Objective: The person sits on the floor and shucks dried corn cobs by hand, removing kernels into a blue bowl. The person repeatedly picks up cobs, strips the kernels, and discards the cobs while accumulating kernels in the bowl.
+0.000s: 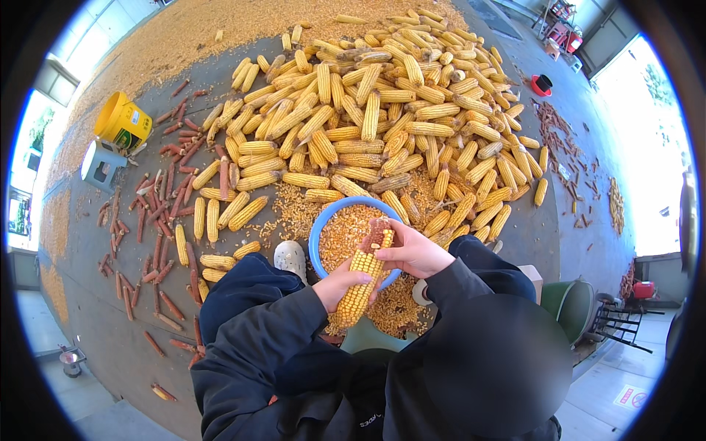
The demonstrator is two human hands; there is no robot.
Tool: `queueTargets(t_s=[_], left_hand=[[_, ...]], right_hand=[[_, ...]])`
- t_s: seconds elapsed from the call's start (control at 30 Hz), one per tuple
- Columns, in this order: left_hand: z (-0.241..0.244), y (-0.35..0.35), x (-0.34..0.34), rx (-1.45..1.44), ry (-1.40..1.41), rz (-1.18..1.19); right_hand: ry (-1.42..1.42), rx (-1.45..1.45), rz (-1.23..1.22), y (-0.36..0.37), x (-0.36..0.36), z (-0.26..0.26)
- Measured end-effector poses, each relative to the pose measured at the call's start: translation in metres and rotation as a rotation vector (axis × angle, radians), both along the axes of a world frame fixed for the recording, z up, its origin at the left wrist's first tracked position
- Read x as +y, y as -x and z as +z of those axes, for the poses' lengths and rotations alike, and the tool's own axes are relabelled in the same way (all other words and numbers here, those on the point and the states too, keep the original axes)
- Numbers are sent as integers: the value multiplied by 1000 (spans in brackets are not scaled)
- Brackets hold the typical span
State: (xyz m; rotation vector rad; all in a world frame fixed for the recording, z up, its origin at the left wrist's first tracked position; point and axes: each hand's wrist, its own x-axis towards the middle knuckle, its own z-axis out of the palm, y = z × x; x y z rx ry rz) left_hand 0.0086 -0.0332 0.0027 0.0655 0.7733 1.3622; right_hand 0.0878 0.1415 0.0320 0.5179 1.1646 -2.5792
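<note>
A partly shelled ear of yellow corn [361, 281] is held tilted above a blue basin [318, 226]. My left hand [345, 285] wraps around its lower, kernel-covered half. Around the upper part closes my right hand [416, 252], its thumb against the kernels near the bare section. Reddish cob shows at the ear's top end, with a strip of kernels still along its right side. Loose kernels [345, 229] fill much of the basin, which stands on the floor between my legs. Part of the basin's near rim is hidden behind my hands and the ear.
A large heap of corn ears [380, 110] lies just beyond the basin. Bare red cobs [165, 204] litter the floor on the left, near a yellow bucket [124, 121] and a light-blue plastic stool [102, 165]. Spread kernels [165, 44] cover the far floor. A green container [568, 308] stands right.
</note>
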Motion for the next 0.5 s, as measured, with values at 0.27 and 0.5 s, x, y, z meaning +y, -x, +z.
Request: queueTargets(t_s=[0.27, 0.5], left_hand=[[-10, -14, 2, 285, 65, 15], [-2, 2, -4, -28, 3, -38]], right_hand=[[-263, -109, -105, 2, -17, -18], [238, 1, -86, 2, 2, -8]])
